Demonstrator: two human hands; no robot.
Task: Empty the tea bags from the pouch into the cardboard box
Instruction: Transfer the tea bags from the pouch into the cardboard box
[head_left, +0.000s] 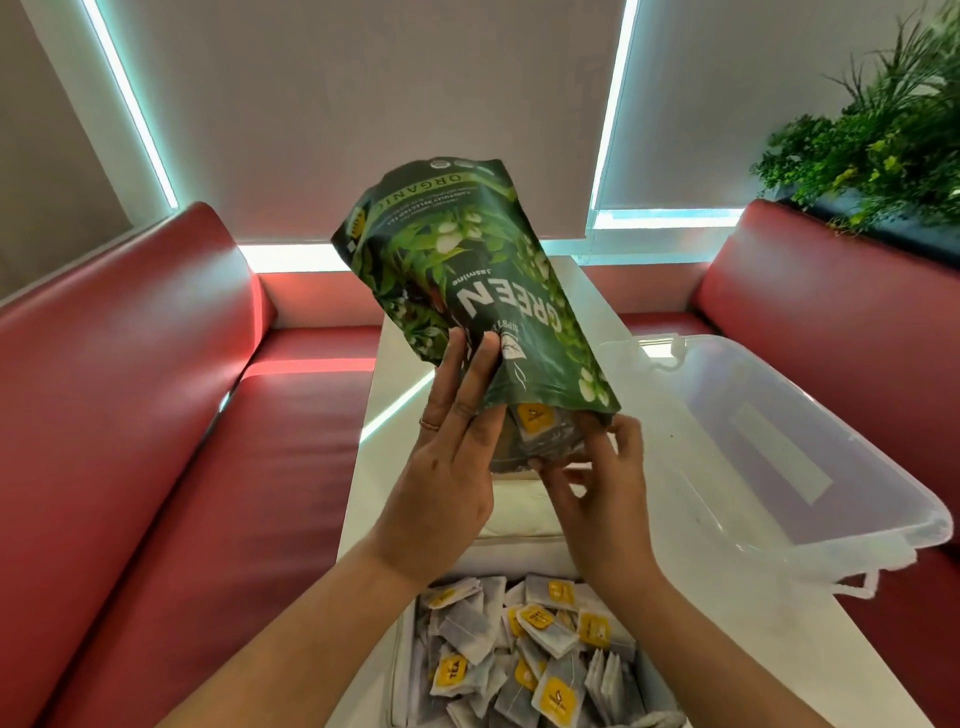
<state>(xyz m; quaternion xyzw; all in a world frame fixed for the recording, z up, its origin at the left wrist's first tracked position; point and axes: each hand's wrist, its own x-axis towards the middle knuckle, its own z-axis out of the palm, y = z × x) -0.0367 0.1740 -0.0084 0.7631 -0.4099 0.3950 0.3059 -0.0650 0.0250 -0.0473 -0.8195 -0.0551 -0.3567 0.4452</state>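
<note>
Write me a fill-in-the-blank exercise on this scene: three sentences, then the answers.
1. The pouch is held with its open mouth pointing ____, toward the cardboard box.
2. The tea bags lying in the box carry ____ tags.
3. The clear plastic bin stands on the table to the ____ of the pouch.

Missing words: down; yellow; right.

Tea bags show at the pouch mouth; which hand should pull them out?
Likely the right hand: its fingers hold the pouch mouth beside the tea bags; the left hand braces the pouch side.
</note>
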